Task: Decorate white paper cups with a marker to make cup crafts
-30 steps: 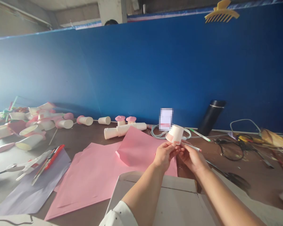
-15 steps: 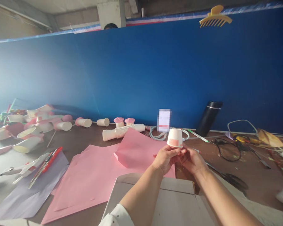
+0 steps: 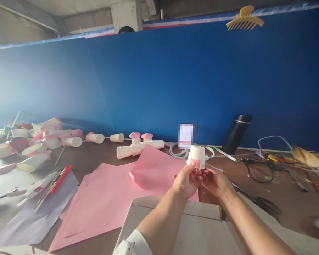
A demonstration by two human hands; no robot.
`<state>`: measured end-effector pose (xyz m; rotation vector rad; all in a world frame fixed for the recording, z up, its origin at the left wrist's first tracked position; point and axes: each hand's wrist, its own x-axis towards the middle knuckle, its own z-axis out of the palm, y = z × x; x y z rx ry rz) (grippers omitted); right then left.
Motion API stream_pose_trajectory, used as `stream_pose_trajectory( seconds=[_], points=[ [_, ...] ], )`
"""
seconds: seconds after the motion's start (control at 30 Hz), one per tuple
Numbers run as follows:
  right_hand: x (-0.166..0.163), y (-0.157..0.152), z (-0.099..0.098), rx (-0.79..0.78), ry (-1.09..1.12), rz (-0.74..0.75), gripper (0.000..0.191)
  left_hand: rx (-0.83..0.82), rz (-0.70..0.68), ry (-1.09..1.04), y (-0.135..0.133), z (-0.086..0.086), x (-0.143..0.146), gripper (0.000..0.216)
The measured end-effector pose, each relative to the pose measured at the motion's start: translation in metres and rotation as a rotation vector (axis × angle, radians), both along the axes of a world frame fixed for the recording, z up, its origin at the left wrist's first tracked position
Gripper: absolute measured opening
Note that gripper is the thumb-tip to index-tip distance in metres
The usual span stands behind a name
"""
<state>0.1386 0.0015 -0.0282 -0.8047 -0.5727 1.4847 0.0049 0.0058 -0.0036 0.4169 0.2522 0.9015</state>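
A white paper cup (image 3: pixel 197 154) is held upside down in front of me, rim downward, with a small pink patch (image 3: pixel 194 162) low on its side. My left hand (image 3: pixel 185 179) grips it by the rim, the thumb lying over the pink patch. My right hand (image 3: pixel 217 181) closes on the rim from the other side, its fingertips meeting those of the left under the cup. What the fingers do inside the cup is hidden. Sheets of pink paper (image 3: pixel 103 198) lie to the left of and behind my hands. Below my forearms is a white box (image 3: pixel 199 233).
Behind the pink paper lies a stack of paper cups (image 3: pixel 140 148). Cups with pink parts (image 3: pixel 50 141) crowd the left. A red utility knife (image 3: pixel 60 180) and scissors (image 3: pixel 23 191) rest on purple paper (image 3: pixel 39 219). On the right are a black bottle (image 3: pixel 237 134), cables (image 3: pixel 257 170) and dark-handled scissors (image 3: pixel 266 205).
The cup has tilted slightly, and my left thumb has moved up onto the pink patch. Both hands stay at nearly the same spot. The whole view has shifted slightly.
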Motion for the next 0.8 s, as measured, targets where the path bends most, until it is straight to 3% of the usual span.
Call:
stream_pose_trajectory(
  seconds=[0.1, 0.37, 0.63, 0.8],
  points=[
    [-0.003, -0.001, 0.001, 0.026, -0.043, 0.005, 0.015, -0.041, -0.022, 0.003, -0.001, 0.001, 0.003, 0.038],
    [-0.013, -0.002, 0.002, 0.020, -0.065, -0.009, 0.013, -0.043, 0.015, -0.050, -0.001, 0.003, 0.000, 0.039],
    [-0.019, -0.004, -0.001, 0.052, -0.066, 0.006, 0.016, -0.018, -0.027, -0.133, 0.006, -0.001, -0.002, 0.070],
    [-0.021, -0.006, 0.003, 0.027, -0.063, 0.020, 0.012, -0.053, 0.002, -0.179, 0.007, -0.002, -0.001, 0.067]
  ],
)
